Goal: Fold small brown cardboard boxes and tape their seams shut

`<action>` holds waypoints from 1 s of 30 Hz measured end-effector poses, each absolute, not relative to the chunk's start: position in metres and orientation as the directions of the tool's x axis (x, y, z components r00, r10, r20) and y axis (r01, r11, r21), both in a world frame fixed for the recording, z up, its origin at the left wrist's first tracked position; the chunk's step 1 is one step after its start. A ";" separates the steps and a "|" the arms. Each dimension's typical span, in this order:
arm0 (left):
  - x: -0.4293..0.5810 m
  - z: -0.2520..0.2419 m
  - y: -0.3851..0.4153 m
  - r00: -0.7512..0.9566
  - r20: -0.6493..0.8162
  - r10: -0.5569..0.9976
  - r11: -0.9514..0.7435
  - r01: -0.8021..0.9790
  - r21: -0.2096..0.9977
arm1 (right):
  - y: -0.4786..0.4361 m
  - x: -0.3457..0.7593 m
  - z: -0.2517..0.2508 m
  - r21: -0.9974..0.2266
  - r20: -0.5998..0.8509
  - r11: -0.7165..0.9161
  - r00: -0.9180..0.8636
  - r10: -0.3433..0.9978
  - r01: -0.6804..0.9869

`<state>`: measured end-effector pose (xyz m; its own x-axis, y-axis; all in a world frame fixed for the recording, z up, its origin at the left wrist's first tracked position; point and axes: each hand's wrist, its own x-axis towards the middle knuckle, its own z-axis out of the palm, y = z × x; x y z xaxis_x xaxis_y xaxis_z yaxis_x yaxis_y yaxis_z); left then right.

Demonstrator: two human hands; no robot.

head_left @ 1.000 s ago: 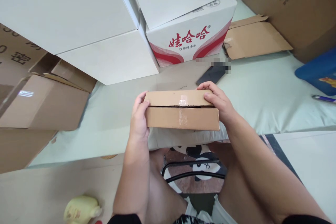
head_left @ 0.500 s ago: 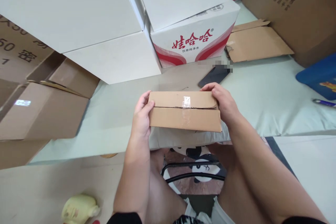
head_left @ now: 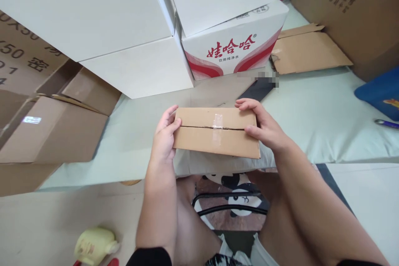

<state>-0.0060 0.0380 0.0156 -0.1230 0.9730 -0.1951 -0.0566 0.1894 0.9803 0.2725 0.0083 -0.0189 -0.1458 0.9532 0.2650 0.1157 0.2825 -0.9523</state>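
Observation:
A small brown cardboard box [head_left: 199, 138] is held between both hands near the front edge of the table. Clear tape crosses the seam between its two flaps, which lie nearly level. My left hand [head_left: 166, 135] grips the box's left end, thumb on top at the seam and fingers behind. At the right end, my right hand [head_left: 264, 126] holds the box with its thumb on the seam and its fingers over the back edge. Just behind that hand lies a dark phone [head_left: 260, 89], partly covered by the fingers.
White boxes [head_left: 137, 68] and a red-and-white box [head_left: 230, 52] stand at the back. Larger brown cartons [head_left: 68, 133] are on the left. A flattened carton [head_left: 311, 52], a blue container [head_left: 380, 93] and a pen [head_left: 386, 123] are on the right. A yellow bottle [head_left: 95, 245] lies on the floor.
My right thumb has moved inward onto the seam, and the right fingers reach further over the back edge. The raised flap now sits flatter. The box has shifted slightly left.

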 end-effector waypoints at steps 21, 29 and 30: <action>-0.013 0.027 0.034 -0.077 -0.233 0.969 0.206 -0.265 0.942 | -0.019 0.257 0.025 -0.804 0.520 0.516 -0.072 0.851 0.297; 0.003 0.030 0.013 0.010 -0.123 0.992 0.123 -0.172 0.977 | -0.008 0.258 0.025 -0.930 -0.300 -0.288 0.018 0.954 -0.228; 0.005 0.032 0.011 0.044 -0.119 0.992 0.124 -0.155 0.980 | -0.008 0.259 0.022 -0.915 -0.321 -0.303 0.028 0.947 -0.265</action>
<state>0.0049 0.0106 0.0320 0.0438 0.9920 -0.1186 -0.1555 0.1241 0.9800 0.2589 -0.0075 0.0225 0.0283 0.9466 -0.3211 -0.2654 -0.3026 -0.9154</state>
